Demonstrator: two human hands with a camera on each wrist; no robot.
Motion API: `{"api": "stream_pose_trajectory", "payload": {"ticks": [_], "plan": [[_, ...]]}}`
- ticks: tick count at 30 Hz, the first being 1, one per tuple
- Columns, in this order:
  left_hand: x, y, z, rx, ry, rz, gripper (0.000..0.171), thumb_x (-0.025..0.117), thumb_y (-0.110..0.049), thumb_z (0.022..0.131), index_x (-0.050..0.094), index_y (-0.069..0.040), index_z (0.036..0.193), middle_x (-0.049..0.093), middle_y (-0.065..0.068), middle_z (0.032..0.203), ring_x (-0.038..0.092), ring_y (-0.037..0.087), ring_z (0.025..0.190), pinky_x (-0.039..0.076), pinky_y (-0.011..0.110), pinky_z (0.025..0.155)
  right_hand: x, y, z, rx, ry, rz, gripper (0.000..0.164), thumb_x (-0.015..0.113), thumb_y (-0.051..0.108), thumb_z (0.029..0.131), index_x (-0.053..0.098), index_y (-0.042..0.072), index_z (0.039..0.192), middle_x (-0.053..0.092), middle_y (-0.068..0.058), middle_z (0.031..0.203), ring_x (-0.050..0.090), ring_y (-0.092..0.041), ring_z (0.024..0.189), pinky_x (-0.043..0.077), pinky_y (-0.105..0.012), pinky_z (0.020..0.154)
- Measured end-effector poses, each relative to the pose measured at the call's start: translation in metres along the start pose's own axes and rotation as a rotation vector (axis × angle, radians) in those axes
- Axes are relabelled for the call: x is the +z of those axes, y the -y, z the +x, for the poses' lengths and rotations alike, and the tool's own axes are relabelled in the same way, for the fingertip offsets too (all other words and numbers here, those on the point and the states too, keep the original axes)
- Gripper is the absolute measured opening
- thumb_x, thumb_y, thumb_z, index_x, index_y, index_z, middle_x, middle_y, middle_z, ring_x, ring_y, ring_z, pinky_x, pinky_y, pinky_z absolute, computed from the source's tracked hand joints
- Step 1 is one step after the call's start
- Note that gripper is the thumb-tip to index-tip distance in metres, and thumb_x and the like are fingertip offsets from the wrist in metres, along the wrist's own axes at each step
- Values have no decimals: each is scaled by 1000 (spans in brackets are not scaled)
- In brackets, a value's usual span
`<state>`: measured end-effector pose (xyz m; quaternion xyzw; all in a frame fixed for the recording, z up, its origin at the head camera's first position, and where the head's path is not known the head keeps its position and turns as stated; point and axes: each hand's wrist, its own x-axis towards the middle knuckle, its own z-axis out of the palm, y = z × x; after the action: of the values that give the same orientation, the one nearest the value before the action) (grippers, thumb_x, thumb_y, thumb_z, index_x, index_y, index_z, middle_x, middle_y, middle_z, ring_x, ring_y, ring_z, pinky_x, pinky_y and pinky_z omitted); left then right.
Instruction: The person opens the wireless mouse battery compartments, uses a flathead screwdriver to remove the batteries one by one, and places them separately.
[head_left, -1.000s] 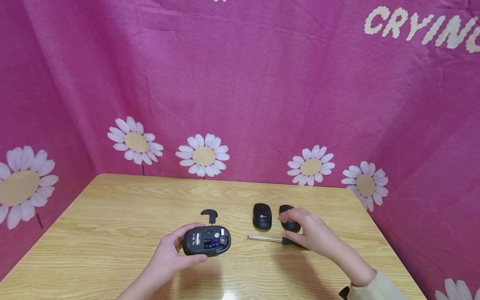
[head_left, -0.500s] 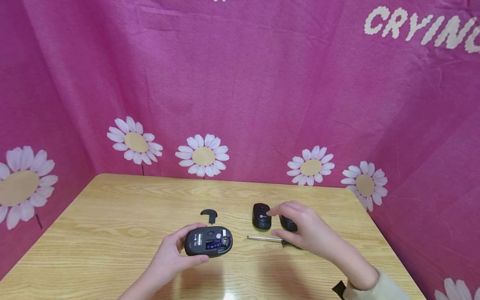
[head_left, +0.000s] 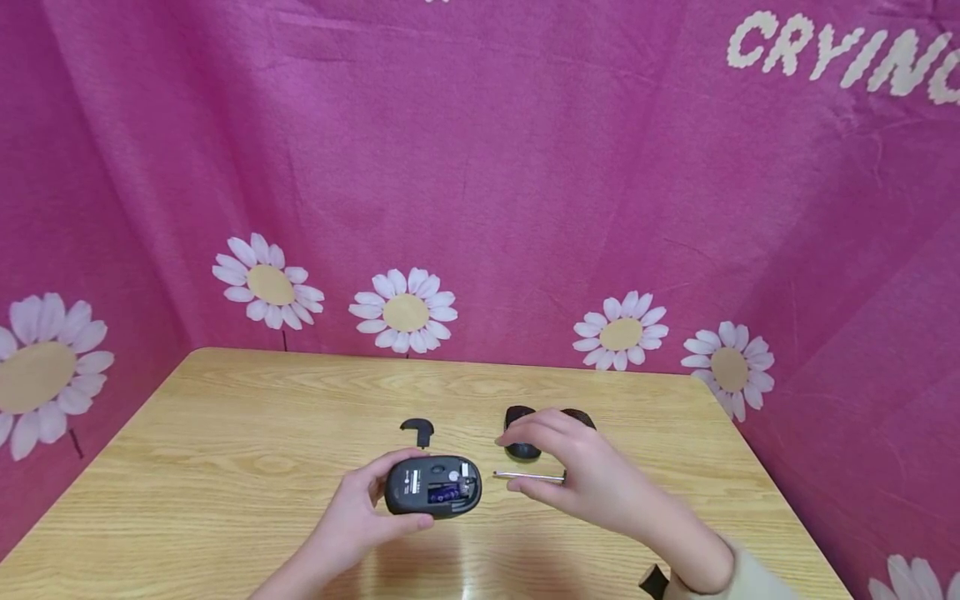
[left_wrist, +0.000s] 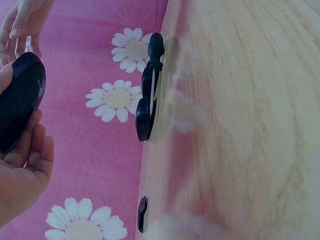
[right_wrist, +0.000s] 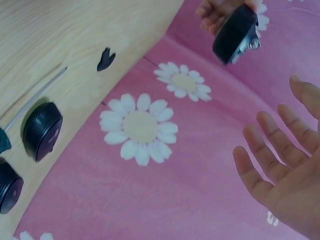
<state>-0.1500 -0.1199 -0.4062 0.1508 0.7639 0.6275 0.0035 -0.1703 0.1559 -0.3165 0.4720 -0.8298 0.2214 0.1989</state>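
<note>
My left hand (head_left: pixel 352 518) grips a black computer mouse (head_left: pixel 407 490) above the table, its underside turned up. The mouse's battery compartment is uncovered, and a dark purple battery (head_left: pixel 444 495) lies in it. To the right, my right hand (head_left: pixel 592 471) holds nothing. Its fingers are spread and relaxed in the right wrist view, a short gap away from the mouse. Below it on the table lies a screwdriver (left_wrist: pixel 155 52) with a dark handle, which the hand hides in the head view. A small black battery cover (head_left: pixel 422 431) lies behind the held mouse.
Two more black mice stand on the wooden table (head_left: pixel 225 467) beside the screwdriver: a nearer mouse (right_wrist: pixel 42 131) and another mouse (right_wrist: pixel 9 186). My right hand partly covers both in the head view. A pink curtain (head_left: pixel 480 183) with daisies hangs behind the table.
My right hand has moved left, from over the screwdriver handle toward the held mouse, without picking anything up. My left hand has shifted slightly right with the mouse.
</note>
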Motion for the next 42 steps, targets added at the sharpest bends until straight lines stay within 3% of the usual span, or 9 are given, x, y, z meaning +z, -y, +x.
{"api": "stream_pose_trajectory", "payload": {"ticks": [9, 17, 28, 37, 42], "plan": [[7, -1, 3, 52, 21, 0, 63, 86, -21, 67, 58, -19, 123, 64, 1, 118, 57, 13, 110, 42, 20, 96, 17, 7, 3, -18, 48, 41, 34, 76, 25, 80, 64, 16, 110, 62, 9, 106, 57, -6, 99, 51, -22, 82], [8, -2, 2, -25, 42, 10, 63, 86, -24, 67, 58, -25, 123, 62, -3, 121, 55, 17, 113, 42, 22, 98, 30, 9, 0, 18, 110, 34, 26, 75, 28, 80, 66, 18, 103, 61, 10, 100, 55, -4, 95, 50, -17, 80], [9, -5, 3, -44, 49, 21, 61, 85, -26, 68, 58, -23, 123, 61, 1, 123, 54, 19, 115, 41, 22, 98, 42, 6, 2, -30, 61, 15, 14, 73, 27, 83, 67, 18, 93, 60, 10, 92, 56, -2, 88, 47, -11, 76], [9, -4, 5, -78, 37, 46, 62, 86, -29, 66, 58, -28, 122, 61, -5, 121, 52, 16, 117, 39, 38, 104, 42, 7, 4, -8, 74, 52, 11, 73, 24, 83, 66, 18, 90, 60, 10, 93, 56, -2, 89, 48, -10, 77], [6, -5, 5, -47, 42, 59, 63, 86, -29, 66, 58, -28, 122, 62, -4, 119, 54, 16, 114, 41, 28, 100, 40, 7, 5, -3, 56, 65, 12, 74, 22, 83, 67, 17, 91, 61, 9, 93, 56, -3, 88, 49, -12, 76]]}}
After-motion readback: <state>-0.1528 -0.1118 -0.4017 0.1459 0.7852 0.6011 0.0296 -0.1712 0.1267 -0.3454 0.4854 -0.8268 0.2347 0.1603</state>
